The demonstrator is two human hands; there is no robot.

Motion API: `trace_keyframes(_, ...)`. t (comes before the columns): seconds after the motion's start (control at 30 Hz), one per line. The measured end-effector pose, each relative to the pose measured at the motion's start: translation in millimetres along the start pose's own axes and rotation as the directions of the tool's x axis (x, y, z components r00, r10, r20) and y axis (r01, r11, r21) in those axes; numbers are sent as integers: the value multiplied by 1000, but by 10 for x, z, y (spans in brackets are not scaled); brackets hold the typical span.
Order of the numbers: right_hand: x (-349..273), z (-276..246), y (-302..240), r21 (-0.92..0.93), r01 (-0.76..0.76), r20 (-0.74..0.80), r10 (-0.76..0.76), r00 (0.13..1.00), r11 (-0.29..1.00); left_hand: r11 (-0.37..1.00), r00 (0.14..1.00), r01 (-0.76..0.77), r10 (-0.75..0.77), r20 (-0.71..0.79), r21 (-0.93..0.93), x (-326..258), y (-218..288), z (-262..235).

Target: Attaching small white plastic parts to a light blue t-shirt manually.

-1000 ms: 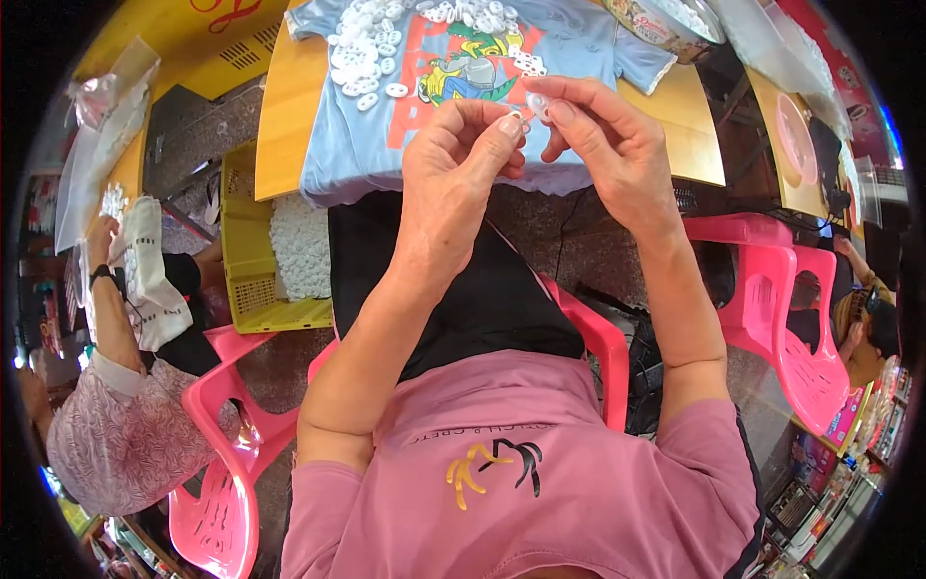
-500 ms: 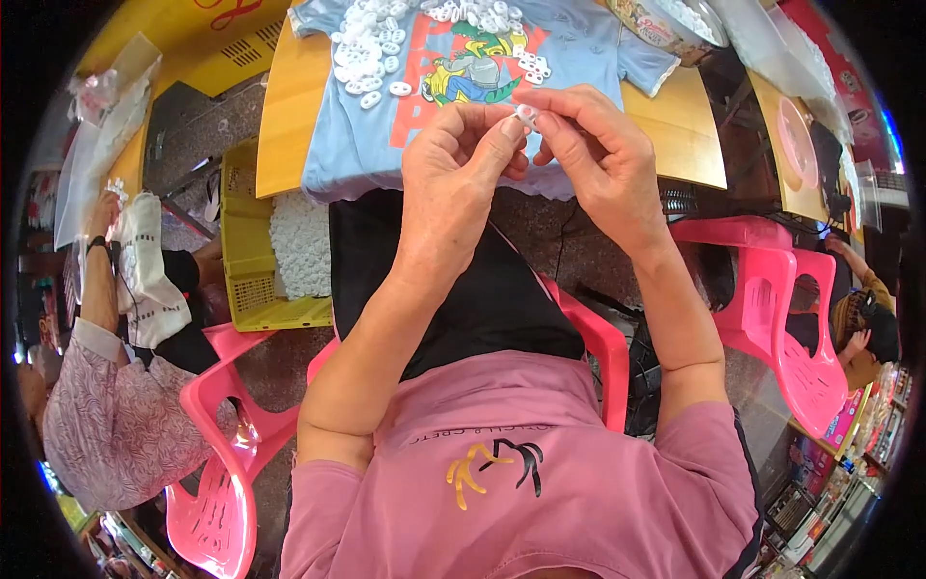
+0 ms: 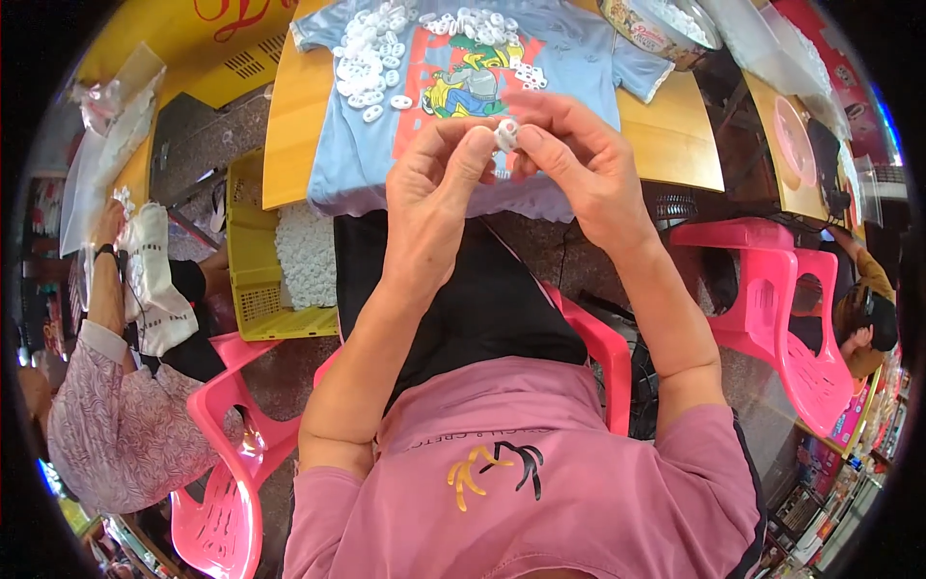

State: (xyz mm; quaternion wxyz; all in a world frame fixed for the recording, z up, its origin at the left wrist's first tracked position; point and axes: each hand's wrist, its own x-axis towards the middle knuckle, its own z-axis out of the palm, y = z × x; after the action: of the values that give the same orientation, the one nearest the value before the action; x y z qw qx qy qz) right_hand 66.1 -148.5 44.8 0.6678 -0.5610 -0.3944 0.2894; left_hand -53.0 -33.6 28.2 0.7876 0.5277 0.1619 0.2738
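Note:
Between my two hands is a small white plastic piece (image 3: 506,135), pinched at both sides by thumbs and fingers. My left hand (image 3: 439,183) grips it from the left, and my right hand (image 3: 584,164) from the right; both are closed. Its exact kind is too small to tell. Beneath and beyond lies a light blue printed T-shirt (image 3: 352,145) spread on the wooden table. Loose white oval pieces with two holes form a pile (image 3: 367,63) on its left part and another pile (image 3: 477,26) at the far middle. A few more pieces (image 3: 529,75) lie right of the print.
A yellow crate (image 3: 253,251) holding many white pieces stands left of my legs. At the far right of the table sits a round tub (image 3: 646,29) with white contents. Pink plastic chairs (image 3: 227,463) stand on both sides. A co-worker (image 3: 125,415) sits at the left.
Both hands have moved slightly left and down with the white piece, which now shows more between the fingertips. The view has shifted a little.

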Motion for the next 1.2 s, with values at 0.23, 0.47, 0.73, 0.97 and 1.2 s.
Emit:
trace_keyframes(0.23,-77,233,-75,486,-220,105,194,975,846,957,937,-288,272,218,45,-77,-106,-90)
trace_keyframes(0.47,-117,436,-61,545,-228,115,198,973,807,961,937,-266,275,214,-69,-189,-31,-148)
trace_keyframes(0.73,-160,729,0,636,-176,107,140,984,751,932,913,-348,362,191,-101,-237,2,-328)
trace_keyframes(0.97,-50,706,56,333,-215,272,125,954,918,895,939,-339,342,42,289,-367,325,-914)
trace_keyframes(1.2,338,-183,158,-405,118,-52,-152,987,907,601,936,90,222,-275,794,-538,488,-2169)
